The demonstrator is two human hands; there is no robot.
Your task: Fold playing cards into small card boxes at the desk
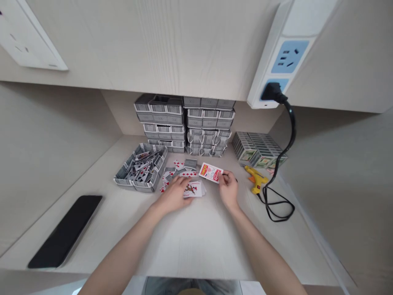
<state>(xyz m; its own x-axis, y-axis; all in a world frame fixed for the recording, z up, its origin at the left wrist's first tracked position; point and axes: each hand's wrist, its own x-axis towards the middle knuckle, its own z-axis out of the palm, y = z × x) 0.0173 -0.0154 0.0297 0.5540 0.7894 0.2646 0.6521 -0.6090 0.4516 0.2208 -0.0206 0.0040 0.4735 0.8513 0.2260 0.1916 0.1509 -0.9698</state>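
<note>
Fingers of my left hand [175, 193] are closed around a small stack of playing cards [194, 189], a joker face up on top, low over the desk. My right hand [229, 189] pinches a red, white and yellow printed card [210, 172] by its right edge; I cannot tell whether more cards lie under it. Loose playing cards [167, 177], some face up and some face down, are spread just beyond my left hand. Behind them sits a small grey-backed pile of cards [190, 163].
Left of my hands, a box made of folded cards [147, 186] holds many loose cards. Similar card boxes [210, 119] are stacked at the back. On the right are clear-wrapped packs [259, 149], a yellow glue gun [257, 180] and its black cord [278, 162]. A black flat object [66, 231] lies left.
</note>
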